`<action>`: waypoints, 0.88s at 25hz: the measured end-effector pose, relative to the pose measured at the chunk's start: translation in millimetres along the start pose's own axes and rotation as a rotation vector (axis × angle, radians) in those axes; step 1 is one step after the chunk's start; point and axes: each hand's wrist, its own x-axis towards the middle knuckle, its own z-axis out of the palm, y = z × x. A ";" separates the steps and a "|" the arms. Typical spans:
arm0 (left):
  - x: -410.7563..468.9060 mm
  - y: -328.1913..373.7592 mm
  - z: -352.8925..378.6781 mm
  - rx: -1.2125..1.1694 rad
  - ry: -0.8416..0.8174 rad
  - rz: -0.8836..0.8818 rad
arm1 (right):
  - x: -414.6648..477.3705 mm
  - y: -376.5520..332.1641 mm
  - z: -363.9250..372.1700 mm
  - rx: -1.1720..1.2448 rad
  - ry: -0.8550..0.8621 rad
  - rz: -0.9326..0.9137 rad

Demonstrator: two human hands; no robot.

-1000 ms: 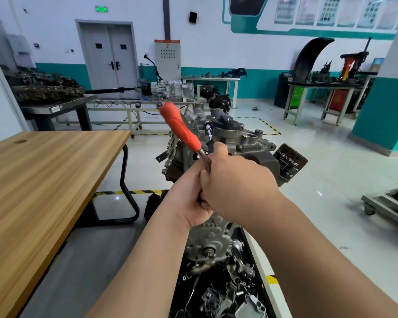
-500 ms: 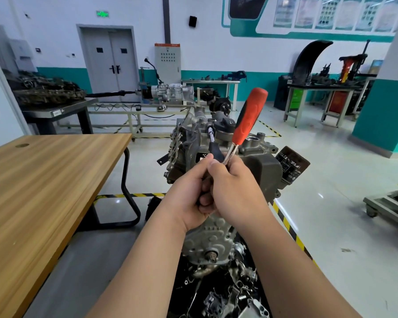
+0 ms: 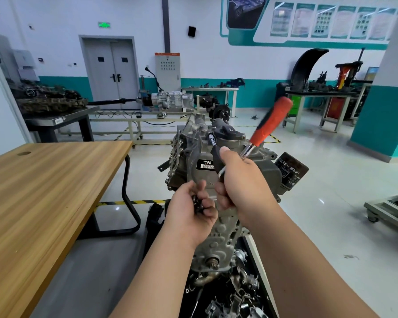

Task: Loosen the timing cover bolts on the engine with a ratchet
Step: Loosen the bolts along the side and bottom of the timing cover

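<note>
Engine [image 3: 218, 239] right of table [image 3: 44, 191]; parts tray [image 3: 251, 249] below engine.

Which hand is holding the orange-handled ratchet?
The right hand grips the ratchet just below its orange handle; the left hand, lower down, holds only a small dark part.

Bright, even overhead light, floor [image 3: 319, 198] glare, motion-blurred ratchet handle [image 3: 271, 121], wide-angle bending at edges.

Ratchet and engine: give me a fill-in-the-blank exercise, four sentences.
1. The right hand grips a ratchet with an ____ handle.
2. The left hand holds small dark parts, not the ____.
3. The label on the engine reads *____.
4. The wooden table stands ____ of the engine.
Missing: orange; ratchet; CFB; left
</note>
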 end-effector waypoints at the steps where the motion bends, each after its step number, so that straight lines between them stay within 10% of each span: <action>1: 4.4 -1.1 -2.5 -0.035 0.040 -0.007 | -0.9 -0.2 -0.2 0.113 -0.029 0.056; 11: 6.6 -4.8 -5.5 -0.193 0.057 -0.039 | 3.8 7.9 -2.8 0.559 -0.294 0.210; 13: -0.1 -2.5 -1.9 -0.131 0.019 -0.072 | 7.5 -1.4 -11.9 0.300 -0.263 0.166; 18: -9.5 1.2 11.6 0.109 -0.119 -0.072 | 7.8 -35.1 -16.0 -1.258 0.078 -0.302; 22: -2.8 -4.9 19.9 0.219 -0.139 0.022 | 5.5 -26.1 13.1 -1.454 0.148 -0.585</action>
